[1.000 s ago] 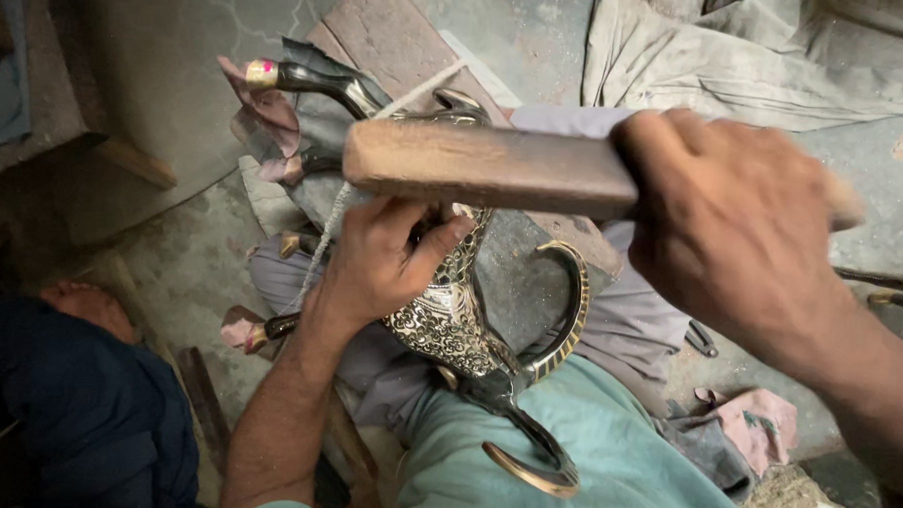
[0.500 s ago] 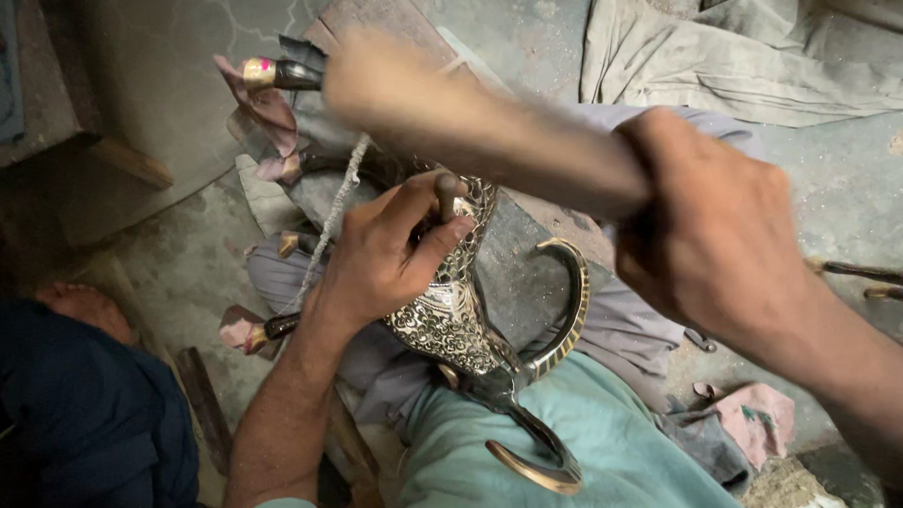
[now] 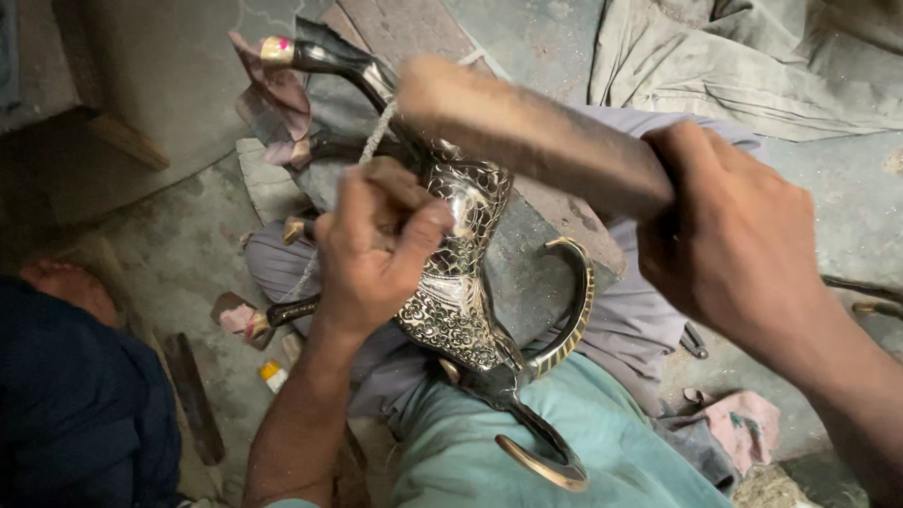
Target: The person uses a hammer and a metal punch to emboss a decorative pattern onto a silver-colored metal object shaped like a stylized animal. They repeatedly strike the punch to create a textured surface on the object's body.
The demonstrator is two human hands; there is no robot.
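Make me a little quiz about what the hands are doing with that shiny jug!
1. True or false: the right hand grips a wooden stick.
2. Which hand rests on the engraved metal jug: A) left hand, B) right hand, C) neither?
3. What shape is the jug's handle?

Key
1. True.
2. A.
3. Curved, like a hook.

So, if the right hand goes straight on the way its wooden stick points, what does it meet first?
Probably the left hand on the engraved metal jug. The right hand holds a blurred wooden stick that points left, just above them. Depth is unclear, so it may pass over.
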